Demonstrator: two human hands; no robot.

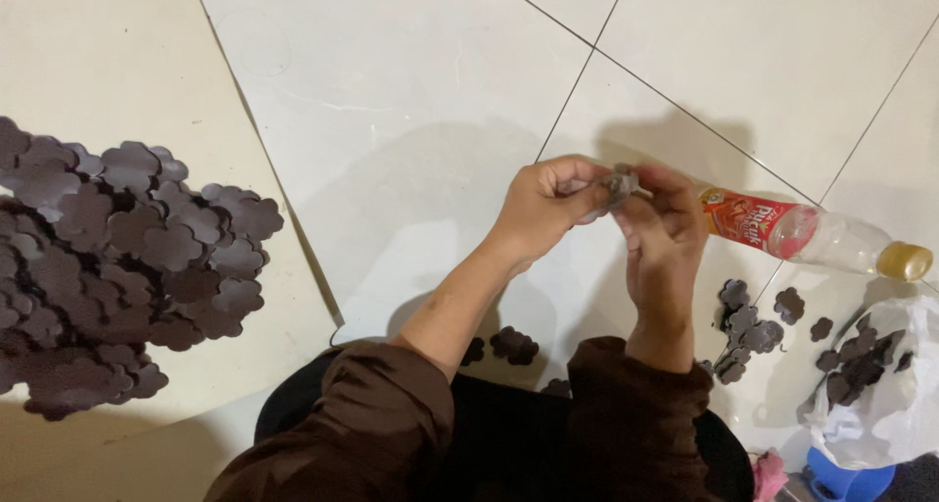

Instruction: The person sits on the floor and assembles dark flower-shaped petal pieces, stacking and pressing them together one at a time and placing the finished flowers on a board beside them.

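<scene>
Here I pinch a small dark flower-shaped cutout (619,183) between the fingertips of my left hand (546,209) and right hand (663,230), both closed on it, raised above the white tiled floor (411,91), probably for a closer view. A plastic bottle (807,236) lies just behind; loose cutouts (748,331) lie below, a large pile (108,267) well apart at left, bare tiles beyond.

Your left hand (546,204) is raised in front of you, knuckles up, fingers curled inward and pinched at the tips; your right hand (663,230) meets it fingertip to fingertip, back toward you, thumb and forefinger pressed together. Both forearms rise from rolled brown sleeves; the wrists angle toward each other.
</scene>
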